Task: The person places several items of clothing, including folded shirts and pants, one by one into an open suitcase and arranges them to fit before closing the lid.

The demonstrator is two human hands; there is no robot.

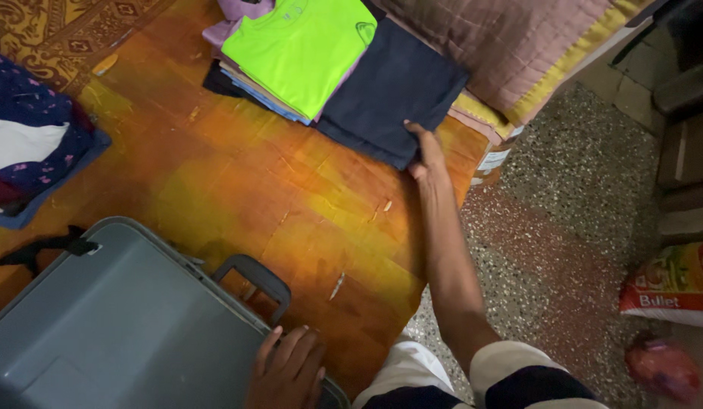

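Note:
My right hand [425, 151] reaches forward and grips the near corner of a folded dark navy garment [393, 95] lying on an orange mat [253, 182]. To the left of that garment is a stack of folded clothes topped by a bright green shirt [298, 45]. My left hand [287, 371] rests with spread fingers on the near corner of a grey suitcase [117, 326], just below its dark handle [253, 276].
A quilted pink blanket with a yellow border [510, 53] lies beyond the clothes. A dark blue patterned bundle [29, 140] sits at the left edge. Speckled stone floor [563, 220] is on the right, with a printed sack [673, 284] and a red bag [662, 367].

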